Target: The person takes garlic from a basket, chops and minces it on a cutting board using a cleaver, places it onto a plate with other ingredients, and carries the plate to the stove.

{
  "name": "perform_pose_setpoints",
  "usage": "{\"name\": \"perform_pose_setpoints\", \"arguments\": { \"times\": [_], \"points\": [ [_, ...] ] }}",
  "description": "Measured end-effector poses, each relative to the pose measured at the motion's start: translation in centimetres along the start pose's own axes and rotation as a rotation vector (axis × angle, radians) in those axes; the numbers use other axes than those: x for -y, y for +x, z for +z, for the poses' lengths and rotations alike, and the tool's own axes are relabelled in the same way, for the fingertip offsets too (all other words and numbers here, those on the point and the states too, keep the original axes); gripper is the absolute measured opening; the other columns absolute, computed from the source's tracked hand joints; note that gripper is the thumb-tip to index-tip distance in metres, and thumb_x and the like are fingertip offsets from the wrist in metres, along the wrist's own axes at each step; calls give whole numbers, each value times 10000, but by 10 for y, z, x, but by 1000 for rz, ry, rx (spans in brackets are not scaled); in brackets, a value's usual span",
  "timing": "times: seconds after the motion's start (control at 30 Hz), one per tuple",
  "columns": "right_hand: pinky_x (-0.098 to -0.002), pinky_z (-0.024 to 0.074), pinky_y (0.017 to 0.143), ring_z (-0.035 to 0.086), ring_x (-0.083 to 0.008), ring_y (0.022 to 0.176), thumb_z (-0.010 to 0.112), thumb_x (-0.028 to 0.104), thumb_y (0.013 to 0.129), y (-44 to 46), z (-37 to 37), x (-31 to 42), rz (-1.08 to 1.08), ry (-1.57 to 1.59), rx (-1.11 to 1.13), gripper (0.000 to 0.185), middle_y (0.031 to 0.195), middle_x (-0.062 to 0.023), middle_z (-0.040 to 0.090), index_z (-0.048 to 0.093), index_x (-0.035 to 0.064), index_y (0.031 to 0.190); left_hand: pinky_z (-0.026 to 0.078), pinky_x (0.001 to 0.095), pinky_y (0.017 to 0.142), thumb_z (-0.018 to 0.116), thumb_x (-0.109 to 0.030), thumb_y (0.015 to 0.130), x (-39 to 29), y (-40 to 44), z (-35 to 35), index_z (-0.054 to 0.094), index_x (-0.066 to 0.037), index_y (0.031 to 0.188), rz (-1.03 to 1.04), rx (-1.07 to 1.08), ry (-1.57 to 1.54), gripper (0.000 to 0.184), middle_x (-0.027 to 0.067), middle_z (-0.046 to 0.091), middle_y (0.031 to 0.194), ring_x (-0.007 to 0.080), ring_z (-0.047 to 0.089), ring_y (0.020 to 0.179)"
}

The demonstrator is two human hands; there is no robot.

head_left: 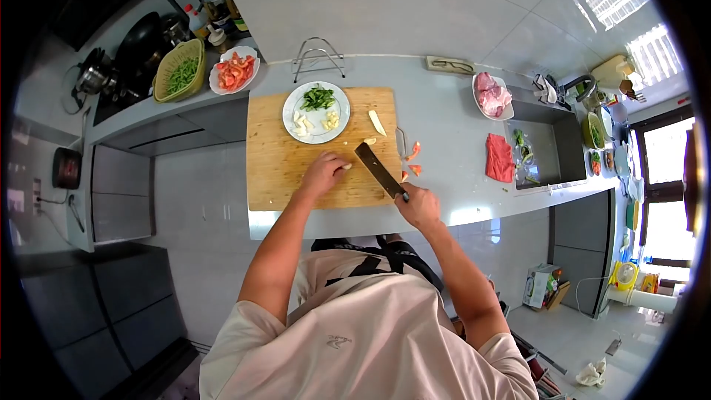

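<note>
My right hand (419, 207) is wrapped round the handle of a cleaver (376, 170), its dark blade slanting up and left over the wooden cutting board (274, 170). My left hand (324, 175) rests on the board left of the blade, fingers pinched on a small pale piece (346, 167), too small to name surely. Near the blade's tip lies a yellowish piece (369, 141), and beyond it a long pale piece (377, 123). At the board's back left, a white plate (290, 130) carries separate heaps of chopped greens (318, 98), white slices (301, 124) and pale yellow bits (331, 120).
Tomato pieces fill a white bowl (254, 78) beside a green basket (158, 92) of cut green vegetables. Right of the board are reddish scraps (415, 170), a red cloth (499, 158), a dish of raw meat (492, 96) and the sink (574, 167). A wire rack (318, 58) stands behind.
</note>
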State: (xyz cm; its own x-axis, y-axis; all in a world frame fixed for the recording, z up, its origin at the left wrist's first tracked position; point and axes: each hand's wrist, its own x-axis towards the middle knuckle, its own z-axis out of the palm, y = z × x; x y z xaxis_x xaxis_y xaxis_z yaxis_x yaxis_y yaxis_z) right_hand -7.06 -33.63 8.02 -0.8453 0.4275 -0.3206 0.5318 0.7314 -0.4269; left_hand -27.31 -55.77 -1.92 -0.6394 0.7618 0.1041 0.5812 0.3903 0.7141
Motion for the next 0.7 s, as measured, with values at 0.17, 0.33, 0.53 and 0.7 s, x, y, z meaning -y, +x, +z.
{"name": "perform_pose_setpoints", "arguments": {
  "times": [0.17,0.33,0.53,0.7],
  "points": [
    [-524,598,735,742,-397,813,642,254,923,-9,1,6,-107,-71,-14,253,922,-149,764,721,159,1144,542,433,905,770,-103,894,-19,-15,16,779,-64,1071,-74,-194,16,182,97,734,1077,328,641,1045],
    [-493,609,710,748,-375,796,611,213,942,-13,0,12,-196,-107,-51,228,960,-126,768,720,156,1135,548,450,842,755,-48,874,-25,-24,33,781,-42,1027,-58,-362,-25,155,109,735,1020,350,649,966],
    [-471,611,661,754,-333,764,623,193,932,-10,2,21,-287,-212,-81,189,889,-106,749,679,132,1101,549,449,838,755,-4,824,-28,-23,42,785,-34,1002,-144,-444,-14,184,124,734,997,366,655,952],
    [-455,612,626,761,-313,760,621,163,930,-12,-1,30,-346,-349,-28,155,901,-114,746,652,103,1069,552,446,872,762,-4,803,-30,-24,44,780,-28,1019,-160,-476,-16,218,132,731,1027,368,655,996]
  ]
}}
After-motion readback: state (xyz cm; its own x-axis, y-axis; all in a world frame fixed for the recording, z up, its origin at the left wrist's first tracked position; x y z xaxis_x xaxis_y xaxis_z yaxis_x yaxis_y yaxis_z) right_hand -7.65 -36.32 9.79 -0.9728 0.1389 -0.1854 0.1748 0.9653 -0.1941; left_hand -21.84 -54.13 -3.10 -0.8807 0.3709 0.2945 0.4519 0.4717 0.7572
